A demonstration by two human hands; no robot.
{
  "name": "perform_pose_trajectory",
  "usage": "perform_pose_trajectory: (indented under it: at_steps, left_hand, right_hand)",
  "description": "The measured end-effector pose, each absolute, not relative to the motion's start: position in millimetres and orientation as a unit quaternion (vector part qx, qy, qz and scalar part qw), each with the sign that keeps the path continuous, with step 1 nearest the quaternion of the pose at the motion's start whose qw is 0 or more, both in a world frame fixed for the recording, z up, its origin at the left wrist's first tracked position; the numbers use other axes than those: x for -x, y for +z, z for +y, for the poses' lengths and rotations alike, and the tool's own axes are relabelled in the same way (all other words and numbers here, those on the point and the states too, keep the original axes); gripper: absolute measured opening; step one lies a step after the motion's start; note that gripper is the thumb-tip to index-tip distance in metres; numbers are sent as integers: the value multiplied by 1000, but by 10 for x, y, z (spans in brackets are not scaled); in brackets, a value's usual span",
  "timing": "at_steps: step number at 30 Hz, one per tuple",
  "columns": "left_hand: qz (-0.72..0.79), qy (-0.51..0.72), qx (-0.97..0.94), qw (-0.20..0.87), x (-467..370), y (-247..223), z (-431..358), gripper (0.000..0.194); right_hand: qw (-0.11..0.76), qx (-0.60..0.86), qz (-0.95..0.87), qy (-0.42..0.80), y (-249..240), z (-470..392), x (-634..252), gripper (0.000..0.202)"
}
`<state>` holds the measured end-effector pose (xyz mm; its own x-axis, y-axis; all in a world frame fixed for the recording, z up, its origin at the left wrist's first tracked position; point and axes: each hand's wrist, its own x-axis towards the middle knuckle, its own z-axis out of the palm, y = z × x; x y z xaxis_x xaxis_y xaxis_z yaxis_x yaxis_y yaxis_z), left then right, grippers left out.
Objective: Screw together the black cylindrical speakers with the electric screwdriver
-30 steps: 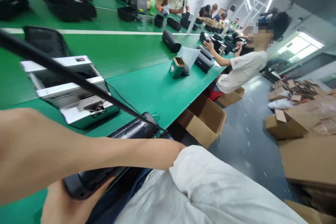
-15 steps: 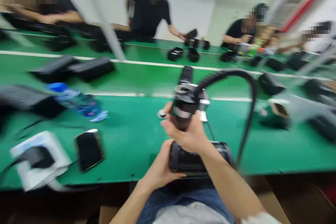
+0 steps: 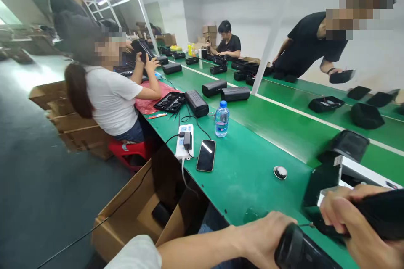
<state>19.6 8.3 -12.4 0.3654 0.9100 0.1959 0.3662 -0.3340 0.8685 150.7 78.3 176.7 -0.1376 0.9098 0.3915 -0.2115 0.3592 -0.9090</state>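
At the bottom right, my left hand (image 3: 268, 235) is closed round the end of a black, rounded device housing (image 3: 309, 250), which looks like a speaker. My right hand (image 3: 353, 218) is wrapped round a dark cylindrical tool (image 3: 383, 210), cut off by the right edge; its tip is out of view. Behind the right hand stands an open box with white edges (image 3: 362, 168). A small round silver-rimmed part (image 3: 280, 172) lies on the green table (image 3: 246, 172) ahead of my left hand.
A phone (image 3: 206, 155), a white power strip (image 3: 180, 151) with a black adapter and a water bottle (image 3: 222, 119) stand left of my hands. A co-worker in white (image 3: 107, 96) sits further left. Below the table edge is an open cardboard box (image 3: 126, 206). Black housings (image 3: 235, 93) line the bench.
The view has swung to the left, so my hands and the held things now appear at the bottom right. Both hands keep their hold on the housing and the tool.
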Motion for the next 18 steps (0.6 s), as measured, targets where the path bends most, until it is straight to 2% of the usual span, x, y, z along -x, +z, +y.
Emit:
perform_pose_trajectory:
  at_steps: [3, 6, 8, 11, 14, 18]
  left_hand:
    - [423, 401, -719, 378, -199, 9, -43, 139]
    - [416, 422, -700, 398, -183, 134, -174, 122]
    - [418, 418, -697, 405, -147, 151, -170, 117]
    - [426, 394, -707, 404, -99, 123, -123, 117]
    - [433, 373, -722, 391, -79, 129, -138, 116]
    - [442, 354, -729, 384, -77, 166, -163, 115]
  right_hand:
    - [561, 278, -616, 478, 1807, 718, -1480, 26]
    - [540, 244, -637, 493, 1902, 652, -1514, 25]
    - [535, 224, -645, 497, 2023, 675, -1583, 25]
    - [611, 164, -623, 460, 2316, 774, -1750, 26]
    - [694, 200, -605, 335, 2550, 938, -1955, 22]
    - [719, 237, -611, 231, 2443, 1263, -2117, 26]
